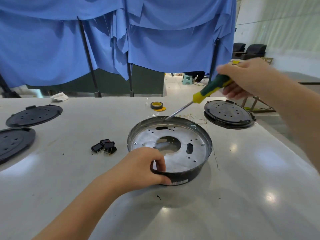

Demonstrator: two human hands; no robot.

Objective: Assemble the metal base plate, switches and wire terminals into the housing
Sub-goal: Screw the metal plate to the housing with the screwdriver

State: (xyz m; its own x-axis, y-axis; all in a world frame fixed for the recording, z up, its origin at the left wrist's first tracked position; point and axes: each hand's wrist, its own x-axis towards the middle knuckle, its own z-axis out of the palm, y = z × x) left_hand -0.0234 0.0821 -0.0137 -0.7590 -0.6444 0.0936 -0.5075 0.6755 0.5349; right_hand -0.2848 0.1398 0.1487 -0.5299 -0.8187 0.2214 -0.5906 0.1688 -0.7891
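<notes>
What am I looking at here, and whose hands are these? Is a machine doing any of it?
No machine is involved: a person works with bare hands, and the single picture comes from a camera worn on their head, looking forward and down at a pale table.

The left hand holds the near rim of a round black housing, thumb hooked over the edge. Inside it lies a metal base plate full of holes. The right hand has its grip on a green and yellow screwdriver, whose tip reaches the housing's far inner edge.

Also on the table: a small heap of black switches left of the housing, a roll of tape behind it, thin wire terminals, and black round covers at the left and one at the right. Blue cloth hangs behind.
</notes>
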